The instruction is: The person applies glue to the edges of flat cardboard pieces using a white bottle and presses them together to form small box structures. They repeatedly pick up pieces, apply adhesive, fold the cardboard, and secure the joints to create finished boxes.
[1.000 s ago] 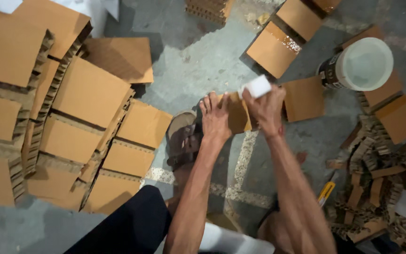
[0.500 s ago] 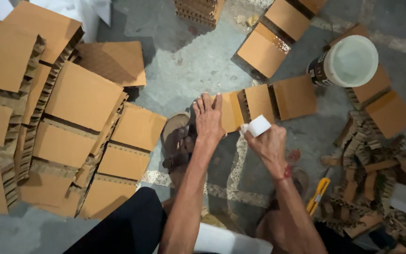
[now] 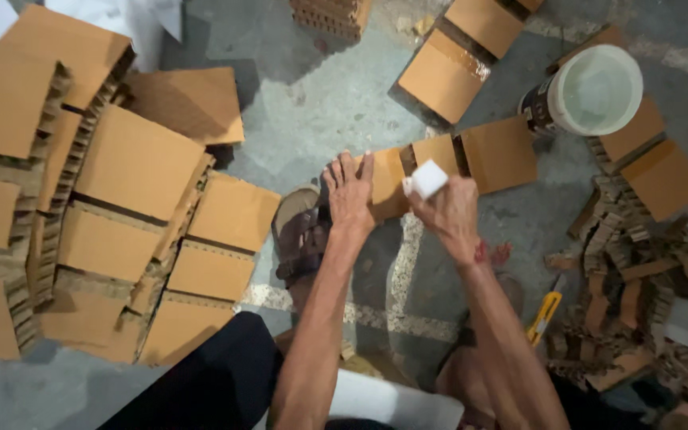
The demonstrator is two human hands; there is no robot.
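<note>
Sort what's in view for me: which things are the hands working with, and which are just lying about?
In hand:
- left hand pressing flat on the cardboard strip
- right hand holding a small white block

Lying about:
- white bucket
- stacked cardboard sheets
- yellow knife
- pile of cardboard offcuts

Matt brown corrugated cardboard pieces; smooth white block; rough grey concrete floor

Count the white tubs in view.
1: a white tub stands on the floor at upper right, beyond the right hand. Cardboard piles could hide others.
</note>
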